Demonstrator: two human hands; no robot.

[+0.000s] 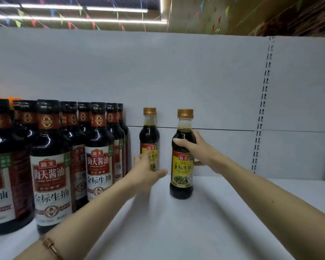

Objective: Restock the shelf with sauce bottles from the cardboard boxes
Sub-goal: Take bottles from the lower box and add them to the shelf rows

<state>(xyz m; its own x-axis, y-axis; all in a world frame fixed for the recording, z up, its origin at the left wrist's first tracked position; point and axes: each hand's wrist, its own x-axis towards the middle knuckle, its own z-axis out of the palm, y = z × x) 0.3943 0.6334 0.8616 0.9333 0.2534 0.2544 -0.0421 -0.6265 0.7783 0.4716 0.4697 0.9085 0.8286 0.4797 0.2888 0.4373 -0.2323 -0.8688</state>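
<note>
Two small sauce bottles with gold caps and yellow labels stand upright on the white shelf (223, 212). My left hand (147, 168) wraps round the lower body of the farther bottle (149, 132), close to the back panel. My right hand (197, 147) grips the nearer bottle (182, 166) round its shoulder, thumb in front. That bottle's base rests on the shelf. No cardboard box is in view.
Several larger dark sauce bottles (99, 152) with black caps and red-and-white labels fill the shelf's left side in rows. The white back panel (195, 81) and a slotted upright (261, 119) stand behind. Bare shelf surface lies to the right of the small bottles.
</note>
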